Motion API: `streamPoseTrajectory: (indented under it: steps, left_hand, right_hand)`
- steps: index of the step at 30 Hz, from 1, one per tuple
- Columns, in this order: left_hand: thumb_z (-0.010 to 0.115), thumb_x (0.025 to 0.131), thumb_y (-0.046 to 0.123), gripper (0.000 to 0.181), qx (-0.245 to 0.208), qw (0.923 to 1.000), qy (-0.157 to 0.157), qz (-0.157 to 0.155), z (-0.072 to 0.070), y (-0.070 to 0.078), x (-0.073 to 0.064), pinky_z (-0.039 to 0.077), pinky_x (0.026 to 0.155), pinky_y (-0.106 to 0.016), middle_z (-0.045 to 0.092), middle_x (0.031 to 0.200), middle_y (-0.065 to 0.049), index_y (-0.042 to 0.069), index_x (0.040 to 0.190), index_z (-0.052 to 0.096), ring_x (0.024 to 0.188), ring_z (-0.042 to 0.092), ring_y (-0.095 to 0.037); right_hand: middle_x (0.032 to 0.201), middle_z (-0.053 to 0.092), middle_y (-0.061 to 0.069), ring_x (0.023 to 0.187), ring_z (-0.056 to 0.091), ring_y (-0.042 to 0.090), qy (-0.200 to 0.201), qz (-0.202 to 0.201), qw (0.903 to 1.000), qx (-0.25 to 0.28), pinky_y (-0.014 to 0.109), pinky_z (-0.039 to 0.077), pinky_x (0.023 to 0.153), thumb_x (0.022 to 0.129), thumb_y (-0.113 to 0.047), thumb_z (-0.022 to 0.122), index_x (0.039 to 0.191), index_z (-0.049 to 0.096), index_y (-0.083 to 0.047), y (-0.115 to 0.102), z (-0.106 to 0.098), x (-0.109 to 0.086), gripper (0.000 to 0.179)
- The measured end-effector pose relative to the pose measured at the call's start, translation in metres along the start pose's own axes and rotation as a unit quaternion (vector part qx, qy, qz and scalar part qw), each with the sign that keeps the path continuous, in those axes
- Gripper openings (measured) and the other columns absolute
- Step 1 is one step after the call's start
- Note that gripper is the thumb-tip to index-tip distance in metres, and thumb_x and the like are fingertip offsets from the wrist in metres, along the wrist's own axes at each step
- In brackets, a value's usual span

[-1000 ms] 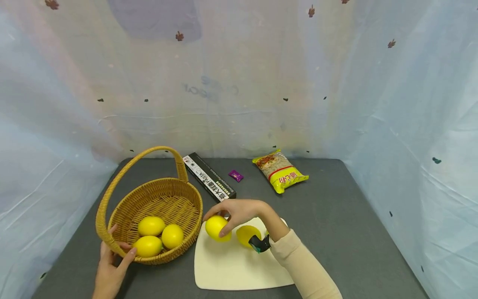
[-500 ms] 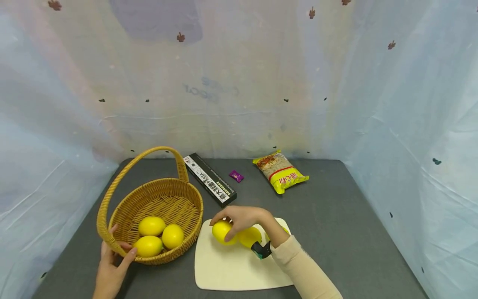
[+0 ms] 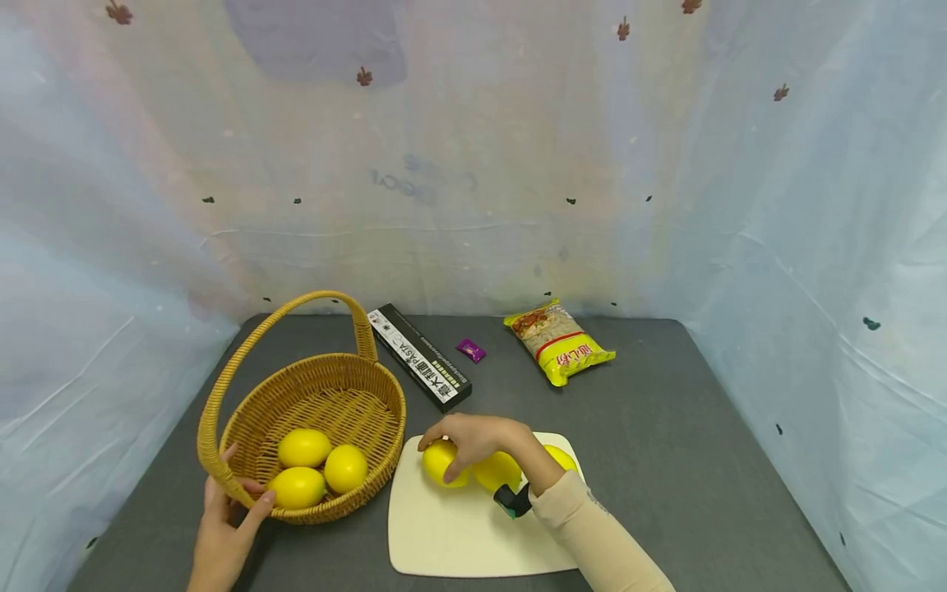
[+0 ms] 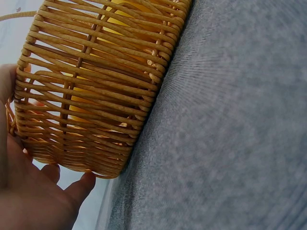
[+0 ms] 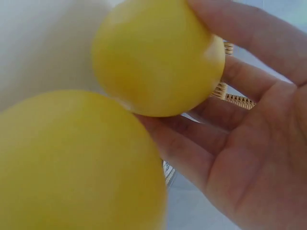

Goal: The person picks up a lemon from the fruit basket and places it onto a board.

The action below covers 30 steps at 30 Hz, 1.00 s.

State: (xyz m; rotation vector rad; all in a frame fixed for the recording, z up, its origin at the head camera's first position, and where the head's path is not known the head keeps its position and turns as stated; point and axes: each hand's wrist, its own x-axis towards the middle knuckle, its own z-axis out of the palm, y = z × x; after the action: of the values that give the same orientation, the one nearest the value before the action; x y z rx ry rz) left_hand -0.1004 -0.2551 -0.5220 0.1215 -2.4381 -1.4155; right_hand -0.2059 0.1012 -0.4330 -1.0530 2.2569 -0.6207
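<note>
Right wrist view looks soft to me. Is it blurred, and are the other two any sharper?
Right wrist: yes, soft; the held lemon and the nearer lemon both lack crisp detail, with pale sheen on the held one. Left wrist: basket weave fairly crisp, grey tabletop blurs away from it. Head: sharp enough to read PASTA on the box.

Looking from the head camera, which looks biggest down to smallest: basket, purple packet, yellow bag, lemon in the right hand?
1. Basket
2. Yellow bag
3. Lemon, partly covered by the right hand
4. Purple packet
</note>
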Motion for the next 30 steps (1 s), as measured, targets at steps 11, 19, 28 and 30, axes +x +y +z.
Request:
streamPoseTrajectory:
  steps: [11,19,28,30]
  left_hand:
    - [0.065,0.098,0.011,0.064,0.004,1.0,0.0,-0.006,-0.0001,0.0016,0.0009,0.035,0.074,-0.007,0.038,0.123,-0.011,0.003,0.153,0.033,0.09,0.044,0.001]
    - [0.065,0.098,0.01,0.072,-0.001,1.0,-0.003,0.0,-0.0004,-0.0012,-0.001,0.038,0.072,-0.009,0.04,0.12,-0.01,0.009,0.158,0.024,0.086,0.047,0.001]
    - [0.066,0.097,0.009,0.081,0.002,1.0,-0.002,-0.002,-0.0003,-0.0019,-0.0028,0.038,0.072,-0.008,0.041,0.114,-0.007,0.016,0.161,0.016,0.085,0.048,0.001]
    - [0.066,0.097,0.009,0.081,0.003,1.0,-0.001,-0.005,0.0,-0.0014,-0.0032,0.038,0.072,-0.008,0.041,0.113,-0.007,0.016,0.161,0.016,0.085,0.048,0.001]
  right_hand:
    - [0.13,0.061,-0.004,0.108,0.051,0.008,0.007,0.042,0.999,-0.015,0.028,0.042,0.098,0.083,-0.01,0.081,0.133,0.064,-0.013,0.0006,0.0044,0.0022,0.053]
    - [0.129,0.061,-0.005,0.104,0.051,0.008,0.006,0.053,0.9985,-0.012,0.026,0.043,0.094,0.082,-0.009,0.082,0.132,0.064,-0.014,-0.0006,0.0067,0.003,0.054]
    - [0.128,0.061,-0.005,0.105,0.051,0.007,0.003,0.057,0.9982,-0.02,0.025,0.043,0.095,0.081,-0.016,0.083,0.131,0.064,-0.014,-0.0006,0.0077,0.0038,0.054]
    - [0.128,0.06,-0.005,0.106,0.051,0.007,0.004,0.058,0.9979,-0.027,0.025,0.043,0.096,0.081,-0.018,0.084,0.132,0.064,-0.015,-0.0005,0.0081,0.0042,0.055]
